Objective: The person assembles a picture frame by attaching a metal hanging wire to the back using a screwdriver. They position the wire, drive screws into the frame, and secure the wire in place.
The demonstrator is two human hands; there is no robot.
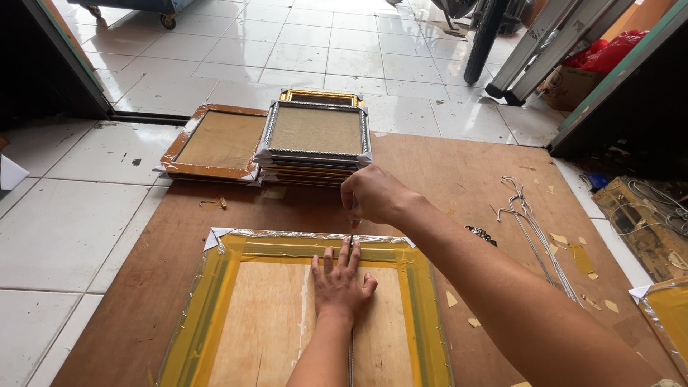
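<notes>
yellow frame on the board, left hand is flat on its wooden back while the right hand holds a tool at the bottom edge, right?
Not quite: the head view shows the right hand holding the tool at the top edge of the yellow frame, the far side. The left hand does lie flat on its wooden back.

Two bare forearms are showing in the head view, both uncovered from wrist to as far up as the picture reaches; no sleeve is covering either one. The left hand (339, 284) is showing its back, with short, plainly trimmed nails on the fingers (345, 253) and no ring on them. The right hand (375, 193) is likewise showing no ring, and neither wrist is carrying a watch or band. At the bottom right corner a small pale sliver of cloth is showing beside the right arm; what garment it belongs to cannot be told.
</notes>
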